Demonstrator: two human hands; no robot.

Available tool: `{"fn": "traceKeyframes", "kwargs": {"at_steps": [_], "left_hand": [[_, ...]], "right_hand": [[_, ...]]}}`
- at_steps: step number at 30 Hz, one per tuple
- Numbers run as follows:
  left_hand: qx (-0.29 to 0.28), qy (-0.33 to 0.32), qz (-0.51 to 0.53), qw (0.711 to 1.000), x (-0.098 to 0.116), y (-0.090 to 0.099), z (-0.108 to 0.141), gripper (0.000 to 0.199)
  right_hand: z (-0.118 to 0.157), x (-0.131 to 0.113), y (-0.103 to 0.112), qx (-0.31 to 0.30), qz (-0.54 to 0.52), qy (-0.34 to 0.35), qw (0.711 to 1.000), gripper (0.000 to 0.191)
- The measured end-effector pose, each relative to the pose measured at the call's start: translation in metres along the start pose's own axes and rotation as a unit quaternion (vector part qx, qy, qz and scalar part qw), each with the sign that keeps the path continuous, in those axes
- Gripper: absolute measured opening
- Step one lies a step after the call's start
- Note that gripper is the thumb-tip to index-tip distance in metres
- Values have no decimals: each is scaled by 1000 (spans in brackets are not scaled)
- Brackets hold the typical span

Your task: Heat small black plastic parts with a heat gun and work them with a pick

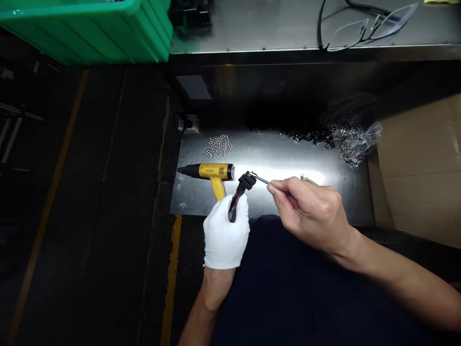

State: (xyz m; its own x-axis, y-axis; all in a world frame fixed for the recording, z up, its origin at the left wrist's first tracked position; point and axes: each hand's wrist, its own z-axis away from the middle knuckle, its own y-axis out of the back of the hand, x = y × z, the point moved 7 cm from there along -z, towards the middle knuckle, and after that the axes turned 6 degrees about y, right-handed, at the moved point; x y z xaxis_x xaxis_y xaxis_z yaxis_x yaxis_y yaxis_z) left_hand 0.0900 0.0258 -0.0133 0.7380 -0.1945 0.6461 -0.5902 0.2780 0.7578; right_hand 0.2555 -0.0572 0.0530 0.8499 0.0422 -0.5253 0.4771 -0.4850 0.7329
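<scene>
My left hand [226, 233], in a white glove, is closed around a pair of pliers [233, 207] with black and red handles. A small black part [247, 181] sits at the jaws' end. My right hand [310, 206] is bare and pinches a thin metal rod-like tool [262, 179]; its grip end is hidden in the fingers. The tool's tip meets a small shiny metal piece [252, 174] at the black part's top. Left of the pliers lies a yellow heat gun [213, 170] with a black nozzle, its handle partly behind my glove.
On the metal work surface [266, 149] are a cluster of small metal pieces [219, 145], a dark heap of small parts [306, 134] and a plastic bag of metal parts [356, 146]. Cardboard [423, 168] stands right. A green bin [90, 33] and eyeglasses [367, 36] rest on the upper shelf.
</scene>
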Motion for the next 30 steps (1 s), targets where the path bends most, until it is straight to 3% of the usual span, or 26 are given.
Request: {"fn": "traceKeyframes", "kwargs": {"at_steps": [9, 16, 22, 30], "left_hand": [[-16, -55, -4, 998, 1, 3, -2, 21], [-40, -79, 9, 996, -1, 2, -5, 21], [-94, -65, 35, 993, -2, -1, -7, 24], [-195, -11, 119, 974, -7, -14, -4, 33]], "right_hand": [[-1, 18, 9, -26, -109, -79, 991, 4], [5, 41, 2, -91, -237, -240, 937, 19], [7, 56, -12, -139, -401, -346, 837, 21], [24, 55, -40, -159, -608, -456, 630, 29]]}}
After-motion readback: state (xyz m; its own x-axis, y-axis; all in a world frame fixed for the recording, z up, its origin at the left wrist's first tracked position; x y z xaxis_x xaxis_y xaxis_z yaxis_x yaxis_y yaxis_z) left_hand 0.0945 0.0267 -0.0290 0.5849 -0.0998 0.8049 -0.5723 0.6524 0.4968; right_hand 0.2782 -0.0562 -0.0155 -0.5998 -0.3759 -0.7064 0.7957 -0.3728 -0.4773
